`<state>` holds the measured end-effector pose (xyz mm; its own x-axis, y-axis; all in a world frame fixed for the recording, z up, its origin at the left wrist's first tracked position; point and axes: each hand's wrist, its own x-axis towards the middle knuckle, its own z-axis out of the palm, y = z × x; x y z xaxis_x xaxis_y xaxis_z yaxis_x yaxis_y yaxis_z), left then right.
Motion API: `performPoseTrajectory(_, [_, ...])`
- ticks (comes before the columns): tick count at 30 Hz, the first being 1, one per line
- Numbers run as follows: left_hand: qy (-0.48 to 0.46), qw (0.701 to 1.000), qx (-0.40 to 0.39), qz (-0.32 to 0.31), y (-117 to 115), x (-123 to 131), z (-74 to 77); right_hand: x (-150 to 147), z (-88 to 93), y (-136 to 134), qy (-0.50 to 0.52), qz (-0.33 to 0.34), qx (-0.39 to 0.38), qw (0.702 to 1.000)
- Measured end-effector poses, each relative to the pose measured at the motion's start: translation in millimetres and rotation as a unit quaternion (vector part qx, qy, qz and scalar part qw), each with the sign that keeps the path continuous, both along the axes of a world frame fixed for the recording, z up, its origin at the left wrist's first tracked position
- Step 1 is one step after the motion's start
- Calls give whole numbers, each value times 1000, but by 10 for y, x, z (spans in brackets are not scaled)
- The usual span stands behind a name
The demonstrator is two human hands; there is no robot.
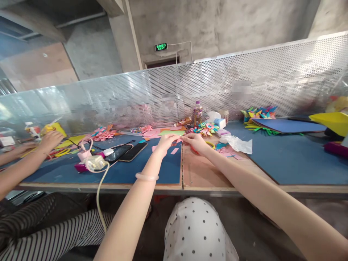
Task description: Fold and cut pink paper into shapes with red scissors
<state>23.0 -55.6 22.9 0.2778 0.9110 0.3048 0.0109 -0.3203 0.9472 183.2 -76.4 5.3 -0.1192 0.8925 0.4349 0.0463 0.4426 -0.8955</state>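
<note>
Left hand (165,141): arm stretched straight forward; fingers together, pinching the pink paper piece (179,139)
Right hand (196,142): arm reaching in from the right, palm down; fingers closed on the same piece
Pink paper piece: between both sets of fingertips; just above the worktop (152,170), near its far edge
Counts: one pinched piece; two phones (133,151) left of the hands; one bottle (197,113) at the far edge

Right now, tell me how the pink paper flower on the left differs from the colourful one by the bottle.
The pink flower is one colour throughout; the colourful flower mixes green, pink and blue. The pink flower lies well to the left of the left hand, near the phones; the colourful flower lies just behind the right hand, beside the bottle. Both are folded paper and lie flat on the table.
</note>
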Motion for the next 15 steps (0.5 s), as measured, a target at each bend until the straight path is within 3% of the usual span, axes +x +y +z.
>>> performPoseTrajectory(8, [9,1000,-9,16,-24,17,9,-4,12,-2,-14,-24,14,1000])
performPoseTrajectory(15, [21,997,-72,5,-59,10,15,2,-4,23,-47,-39,31,998])
